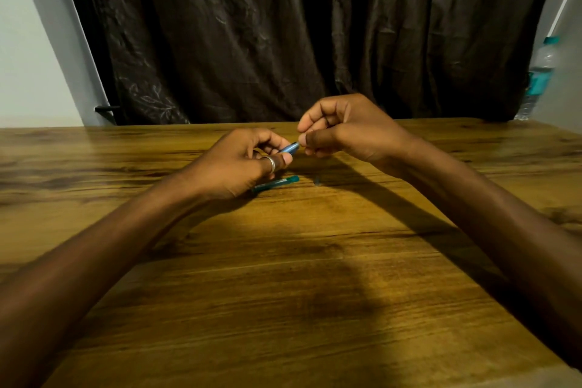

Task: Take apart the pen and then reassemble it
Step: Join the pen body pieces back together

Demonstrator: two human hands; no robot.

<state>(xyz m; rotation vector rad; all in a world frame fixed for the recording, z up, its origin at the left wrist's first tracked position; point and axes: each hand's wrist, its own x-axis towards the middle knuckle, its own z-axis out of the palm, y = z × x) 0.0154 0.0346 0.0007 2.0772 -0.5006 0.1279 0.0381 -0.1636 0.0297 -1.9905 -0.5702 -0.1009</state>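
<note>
While seemingly pinched, barrel (pixel 289 147) between fingers (pixel 285 161).

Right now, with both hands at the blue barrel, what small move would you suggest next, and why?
Probably pull the right hand gently away from the blue barrel that the left hand grips: its fingers pinch at the barrel's open end, and a teal part already lies on the table.

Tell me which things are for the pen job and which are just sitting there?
For the job: blue pen barrel in the left hand; right hand at its tip; teal pen piece on the table.

Just there: water bottle, dark curtain.
</note>
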